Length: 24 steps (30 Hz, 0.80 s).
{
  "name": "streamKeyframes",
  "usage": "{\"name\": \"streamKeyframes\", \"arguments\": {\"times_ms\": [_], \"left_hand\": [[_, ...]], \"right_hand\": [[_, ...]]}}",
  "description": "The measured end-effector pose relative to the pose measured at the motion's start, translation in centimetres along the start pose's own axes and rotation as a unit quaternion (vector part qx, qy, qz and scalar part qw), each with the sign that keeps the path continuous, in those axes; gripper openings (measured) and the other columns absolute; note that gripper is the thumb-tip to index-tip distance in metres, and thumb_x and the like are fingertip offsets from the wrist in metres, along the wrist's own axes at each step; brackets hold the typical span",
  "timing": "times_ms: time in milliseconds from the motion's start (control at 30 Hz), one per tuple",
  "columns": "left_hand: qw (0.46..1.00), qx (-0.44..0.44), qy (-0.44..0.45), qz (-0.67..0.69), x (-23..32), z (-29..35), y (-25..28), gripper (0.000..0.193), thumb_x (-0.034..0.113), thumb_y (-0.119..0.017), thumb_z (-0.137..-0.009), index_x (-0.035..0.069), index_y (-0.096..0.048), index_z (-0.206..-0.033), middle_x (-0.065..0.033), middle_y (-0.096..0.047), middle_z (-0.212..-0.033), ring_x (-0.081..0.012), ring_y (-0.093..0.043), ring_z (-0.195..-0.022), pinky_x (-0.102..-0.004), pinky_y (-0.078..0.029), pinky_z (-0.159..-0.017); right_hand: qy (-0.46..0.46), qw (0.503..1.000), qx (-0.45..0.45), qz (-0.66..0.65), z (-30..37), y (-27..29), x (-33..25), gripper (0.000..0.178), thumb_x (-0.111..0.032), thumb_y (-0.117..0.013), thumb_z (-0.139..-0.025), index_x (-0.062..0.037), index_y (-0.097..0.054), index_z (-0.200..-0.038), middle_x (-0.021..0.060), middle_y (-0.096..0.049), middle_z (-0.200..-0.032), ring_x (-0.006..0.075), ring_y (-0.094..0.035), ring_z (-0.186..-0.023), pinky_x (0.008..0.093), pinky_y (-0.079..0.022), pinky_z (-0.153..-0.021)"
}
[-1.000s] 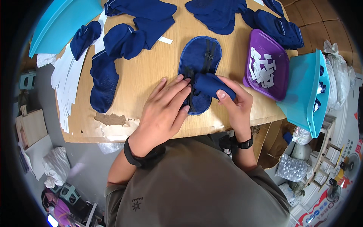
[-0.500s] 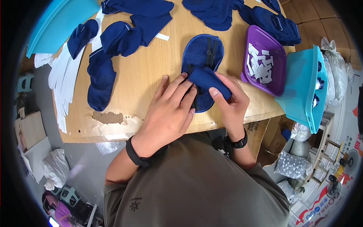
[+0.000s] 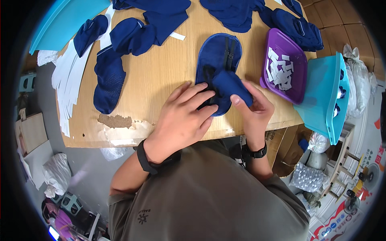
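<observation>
In front of me lies a dark blue oval cloth pad (image 3: 209,50), shaped like a sole, with black straps along its upper right part. On top of it rests a folded blue cloth piece (image 3: 232,86). My right hand (image 3: 255,110) pinches the right side of that piece between thumb and fingers. My left hand (image 3: 181,116) lies palm down with fingers spread, its fingertips on the pad's left edge beside dark fabric. Whether the folded piece is joined to the pad is hidden. Several blue socks (image 3: 109,82) lie farther out on the table.
A purple basket (image 3: 300,66) with white slips stands right of the pad, beside a teal bin (image 3: 317,102). White strips (image 3: 72,84) fan along the left table edge. Another teal bin (image 3: 60,24) sits far left. The table's front edge has torn covering (image 3: 116,121).
The pad sits slightly farther right in view. My right hand has shifted right with the folded cloth, and more black fabric shows between my hands. My left fingers are spread a little differently.
</observation>
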<state>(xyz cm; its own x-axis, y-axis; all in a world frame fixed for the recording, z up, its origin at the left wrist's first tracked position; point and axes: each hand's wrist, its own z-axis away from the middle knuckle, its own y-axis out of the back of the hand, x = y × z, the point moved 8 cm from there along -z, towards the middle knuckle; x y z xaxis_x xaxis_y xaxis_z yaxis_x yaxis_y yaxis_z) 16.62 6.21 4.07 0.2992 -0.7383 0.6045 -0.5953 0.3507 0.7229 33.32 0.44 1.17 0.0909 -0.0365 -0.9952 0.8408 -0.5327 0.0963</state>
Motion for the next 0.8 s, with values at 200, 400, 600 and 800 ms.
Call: {"name": "streamKeyframes", "arguments": {"times_ms": [200, 400, 600, 800], "left_hand": [[1.0, -0.012, -0.011, 0.002, -0.3, 0.3, -0.4, 0.02, 0.007, -0.073, -0.071, 0.011, -0.073, -0.091, -0.0049, -0.07, -0.113, -0.0263, -0.06, -0.119, -0.0466, -0.046, -0.104], [0.999, -0.016, -0.027, -0.008, 0.1, 0.7, -0.1, 0.023, 0.007, -0.073, -0.071, 0.013, -0.075, -0.093, -0.002, -0.071, -0.114, -0.0245, -0.061, -0.12, -0.0485, -0.041, -0.109], [0.999, -0.016, -0.039, -0.025, -0.1, 1.2, -0.3, 0.027, 0.008, -0.074, -0.071, 0.014, -0.077, -0.097, 0.0003, -0.073, -0.11, -0.0228, -0.063, -0.118, -0.0495, -0.037, -0.113], [0.999, -0.009, -0.047, -0.006, -0.1, 1.3, -0.2, 0.028, 0.007, -0.074, -0.071, 0.012, -0.076, -0.098, -0.0017, -0.073, -0.108, -0.0224, -0.065, -0.115, -0.0455, -0.044, -0.108]], "right_hand": [[0.003, 1.0, -0.012, -0.004, 0.1, 1.5, 0.1, 0.041, -0.001, -0.078, -0.081, 0.0079, -0.065, -0.119, 0.0155, -0.069, -0.114, 0.0172, -0.066, -0.1, 0.0299, -0.053, -0.089], [0.025, 0.995, -0.089, 0.043, -0.6, 0.3, 0.0, 0.04, -0.001, -0.08, -0.078, 0.0054, -0.069, -0.115, 0.0157, -0.07, -0.113, 0.0176, -0.067, -0.101, 0.0299, -0.053, -0.09], [0.131, 0.967, -0.135, 0.173, -0.4, 0.1, -2.7, 0.037, -0.001, -0.08, -0.076, 0.0026, -0.071, -0.112, 0.0176, -0.071, -0.111, 0.0225, -0.069, -0.1, 0.0317, -0.054, -0.089], [0.156, 0.957, -0.144, 0.195, -0.4, -0.2, -3.0, 0.037, -0.001, -0.08, -0.075, 0.0011, -0.071, -0.111, 0.0176, -0.07, -0.112, 0.0237, -0.069, -0.101, 0.0321, -0.055, -0.088]]}}
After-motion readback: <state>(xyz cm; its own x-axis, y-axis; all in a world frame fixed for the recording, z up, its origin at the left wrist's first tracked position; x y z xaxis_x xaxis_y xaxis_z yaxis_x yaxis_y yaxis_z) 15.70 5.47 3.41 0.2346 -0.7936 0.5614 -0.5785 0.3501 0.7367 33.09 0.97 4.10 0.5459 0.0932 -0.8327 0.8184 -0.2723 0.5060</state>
